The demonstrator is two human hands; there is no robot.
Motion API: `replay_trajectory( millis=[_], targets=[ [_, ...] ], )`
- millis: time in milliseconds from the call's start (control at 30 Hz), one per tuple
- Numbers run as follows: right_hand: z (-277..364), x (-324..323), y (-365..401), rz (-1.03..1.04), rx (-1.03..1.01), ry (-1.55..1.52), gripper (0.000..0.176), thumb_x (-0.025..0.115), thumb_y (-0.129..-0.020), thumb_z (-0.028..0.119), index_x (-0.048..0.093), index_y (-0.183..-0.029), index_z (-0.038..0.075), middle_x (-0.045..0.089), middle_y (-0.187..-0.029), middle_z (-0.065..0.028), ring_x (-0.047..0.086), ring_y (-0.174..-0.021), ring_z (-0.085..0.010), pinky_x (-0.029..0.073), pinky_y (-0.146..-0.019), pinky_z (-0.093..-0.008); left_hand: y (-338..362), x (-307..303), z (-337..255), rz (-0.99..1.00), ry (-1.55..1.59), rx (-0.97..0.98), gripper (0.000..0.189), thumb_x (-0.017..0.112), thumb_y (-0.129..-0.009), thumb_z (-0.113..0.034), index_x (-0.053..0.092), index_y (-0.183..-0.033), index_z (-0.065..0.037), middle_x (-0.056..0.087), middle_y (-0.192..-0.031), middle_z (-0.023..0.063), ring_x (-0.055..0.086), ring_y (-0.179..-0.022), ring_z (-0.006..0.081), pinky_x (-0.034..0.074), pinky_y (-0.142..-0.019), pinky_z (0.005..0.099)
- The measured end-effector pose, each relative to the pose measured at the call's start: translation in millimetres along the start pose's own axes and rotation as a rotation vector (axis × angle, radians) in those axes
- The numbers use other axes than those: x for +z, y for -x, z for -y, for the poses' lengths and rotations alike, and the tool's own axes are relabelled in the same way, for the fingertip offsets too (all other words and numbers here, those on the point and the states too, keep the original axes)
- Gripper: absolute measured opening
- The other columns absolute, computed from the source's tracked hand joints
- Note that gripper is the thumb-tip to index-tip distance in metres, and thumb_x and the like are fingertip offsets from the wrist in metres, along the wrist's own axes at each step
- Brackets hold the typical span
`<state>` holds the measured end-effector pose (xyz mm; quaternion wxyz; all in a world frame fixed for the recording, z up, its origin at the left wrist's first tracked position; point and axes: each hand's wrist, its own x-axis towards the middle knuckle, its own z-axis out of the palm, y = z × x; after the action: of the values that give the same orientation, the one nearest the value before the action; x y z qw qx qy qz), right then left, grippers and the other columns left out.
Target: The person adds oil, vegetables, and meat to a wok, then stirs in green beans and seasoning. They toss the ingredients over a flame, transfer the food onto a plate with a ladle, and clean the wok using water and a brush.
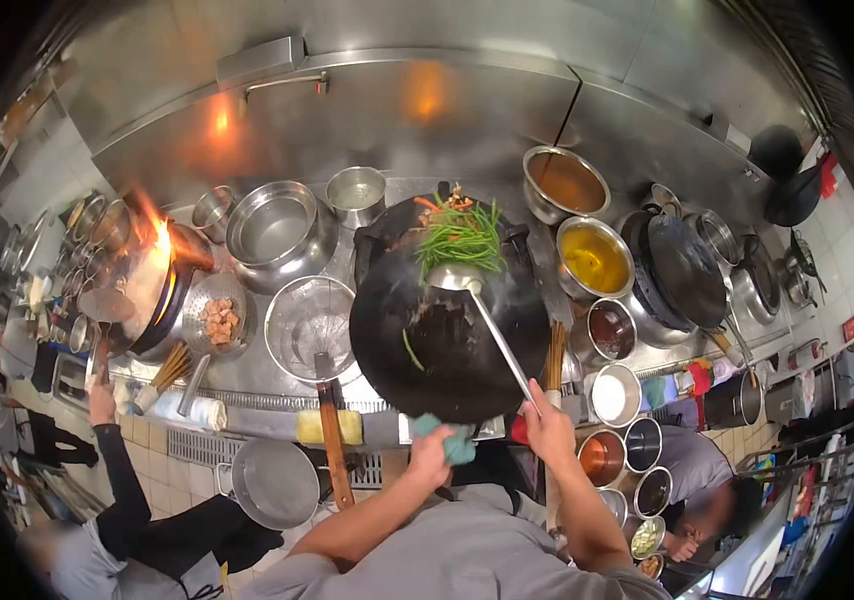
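Note:
A large black wok [392, 325] sits on the stove in front of me. My right hand [550, 428] grips the handle of a metal ladle [455, 277], whose bowl presses against a heap of green vegetable strips [459, 238] with orange bits, high on the wok's far side. One green piece lies lower on the dark wok surface. My left hand [431, 458] is closed on a folded green cloth [459, 446] at the wok's near edge. Whether the fingers also hold the wok through the cloth is hidden.
A wire strainer [309, 325] and a steel pot [277, 228] stand left of the wok. Flames [160, 240] rise at a co-worker's wok farther left. Bowls of brown liquid [567, 180] and yellow oil [597, 258] stand right, with several seasoning pots nearer. Another person bends at lower right.

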<state>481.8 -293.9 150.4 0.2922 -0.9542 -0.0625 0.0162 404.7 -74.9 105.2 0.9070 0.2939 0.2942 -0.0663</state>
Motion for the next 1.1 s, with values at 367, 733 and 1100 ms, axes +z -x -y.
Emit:
replay_trajectory(
  millis=[367, 733, 1100],
  targets=[
    [11, -122, 51, 0.38, 0.078, 0.113, 0.037, 0.06, -0.099, 0.029, 0.066, -0.129, 0.009, 0.071, -0.106, -0.0291, 0.068, -0.102, -0.0484, 0.054, -0.088, -0.0545, -41, 28, -27, -0.119, -0.012, -0.144, 0.003, 0.059, -0.095, -0.011, 0.06, -0.093, -0.01, 0.062, -0.085, 0.0082, 0.066, -0.074, 0.0266, 0.06, -0.066, 0.0458],
    [-3, -26, 3, 0.04, 0.018, -0.078, 0.04, 0.065, -0.098, 0.029, 0.066, -0.13, 0.005, 0.073, -0.101, -0.0268, 0.07, -0.094, -0.0477, 0.055, -0.084, -0.0528, -28, 3, 20, -0.044, 0.019, 0.004, 0.018, 0.061, -0.089, -0.004, 0.06, -0.106, -0.008, 0.066, -0.095, 0.0111, 0.068, -0.083, 0.0264, 0.059, -0.069, 0.0457],
    [-26, -90, 23, 0.41, -0.026, -0.01, 0.027, 0.065, -0.093, 0.026, 0.069, -0.108, 0.004, 0.071, -0.098, -0.028, 0.067, -0.099, -0.0485, 0.053, -0.086, -0.0554, -87, 9, -28, -0.051, -0.001, -0.128, 0.008, 0.065, -0.09, -0.01, 0.062, -0.097, -0.006, 0.066, -0.089, 0.0099, 0.068, -0.079, 0.026, 0.06, -0.073, 0.0457]
  ],
)
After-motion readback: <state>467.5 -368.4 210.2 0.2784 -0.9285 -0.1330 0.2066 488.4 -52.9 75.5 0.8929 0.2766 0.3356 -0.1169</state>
